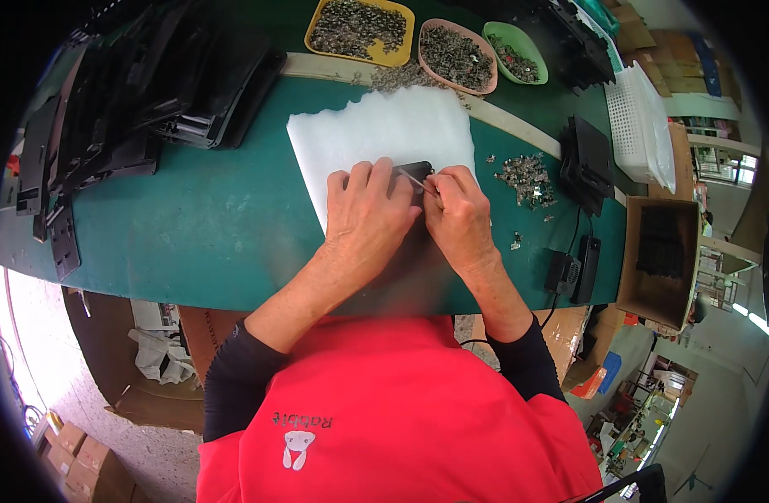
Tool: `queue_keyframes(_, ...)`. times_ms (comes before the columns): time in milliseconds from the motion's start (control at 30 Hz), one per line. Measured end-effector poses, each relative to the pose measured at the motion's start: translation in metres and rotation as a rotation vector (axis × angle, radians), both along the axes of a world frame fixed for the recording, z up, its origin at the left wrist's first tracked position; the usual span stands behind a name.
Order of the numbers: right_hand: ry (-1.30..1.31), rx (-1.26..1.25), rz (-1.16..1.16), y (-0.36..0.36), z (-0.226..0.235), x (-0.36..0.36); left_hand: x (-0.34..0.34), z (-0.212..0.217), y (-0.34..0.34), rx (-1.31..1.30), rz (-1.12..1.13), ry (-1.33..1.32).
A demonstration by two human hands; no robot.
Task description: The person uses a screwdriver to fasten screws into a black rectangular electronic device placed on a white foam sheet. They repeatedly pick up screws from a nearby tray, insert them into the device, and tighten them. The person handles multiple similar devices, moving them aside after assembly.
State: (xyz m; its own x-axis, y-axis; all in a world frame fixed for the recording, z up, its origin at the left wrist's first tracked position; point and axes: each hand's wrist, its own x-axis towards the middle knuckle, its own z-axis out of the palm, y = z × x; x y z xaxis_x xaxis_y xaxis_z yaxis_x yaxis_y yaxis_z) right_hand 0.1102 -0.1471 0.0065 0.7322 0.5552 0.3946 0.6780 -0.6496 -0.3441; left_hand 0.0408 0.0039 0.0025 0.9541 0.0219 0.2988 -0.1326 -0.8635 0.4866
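Observation:
A white foam sheet (384,121) with a ragged far edge lies on the green table in front of me. On it rests a black plastic part (414,170), largely covered by my hands. My left hand (367,205) holds this part, its fingers bent over the left side. Pinched in my right hand (458,210) is a thin metal tool (414,179), perhaps tweezers; its tip reaches left over the black part. Right of the foam lies a loose pile of small metal pieces (528,178), with a few strays around it.
Small metal parts fill a yellow tray (409,52), a pink tray (491,82) and a green tray (542,69) at the back. Black panels (233,101) are stacked far left. At right are black parts (587,159), a white basket (636,126) and a cardboard box (690,285).

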Motion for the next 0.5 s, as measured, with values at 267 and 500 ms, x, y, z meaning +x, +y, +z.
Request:
queue_keyframes(267, 0.115, 0.187, -0.046, -0.004, 0.005, 0.009, 0.0, -0.002, 0.0, 0.016, -0.003, 0.042)
queue_keyframes(500, 0.158, 0.076, 0.05, -0.004, 0.011, 0.017, 0.0, -0.002, 0.001, 0.005, -0.006, 0.035)
